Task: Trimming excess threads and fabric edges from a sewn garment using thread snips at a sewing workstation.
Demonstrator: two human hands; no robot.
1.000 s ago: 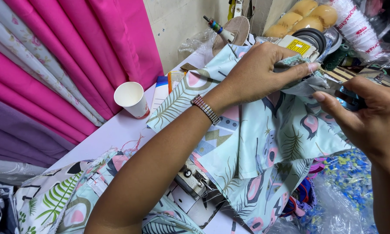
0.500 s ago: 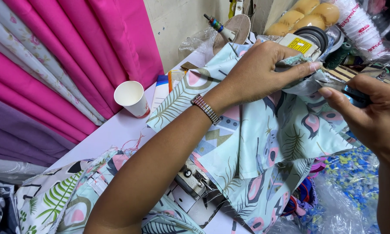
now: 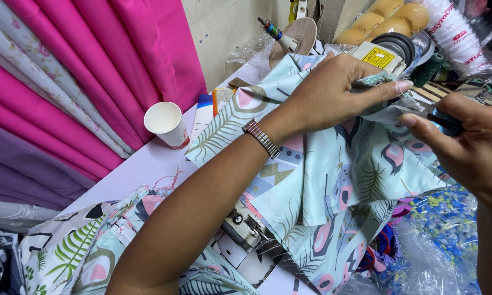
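Note:
My left hand [image 3: 339, 87] reaches across the table and pinches the upper edge of a pale blue feather-print fabric [image 3: 333, 186], lifting it. A metal watch band [image 3: 262, 138] is on that wrist. My right hand [image 3: 464, 147] is close by at the right, fingers curled around a small dark tool with a blue part [image 3: 445, 121], its tip near the pinched fabric edge. A loose thread [image 3: 404, 90] runs off the fabric between the two hands. The fabric drapes over a white sewing machine [image 3: 240, 229].
A white paper cup [image 3: 167, 124] stands on the white table [image 3: 142, 169] at the left. Pink, purple and floral fabric rolls [image 3: 55, 82] lean along the left. Behind are a thread spool [image 3: 270, 28], foam rolls [image 3: 388, 19] and stacked cups [image 3: 448, 27]. Plastic bags [image 3: 442, 235] lie at the right.
My right hand has moved slightly left, closer to the pinched fabric edge. My left hand keeps its hold in the same place.

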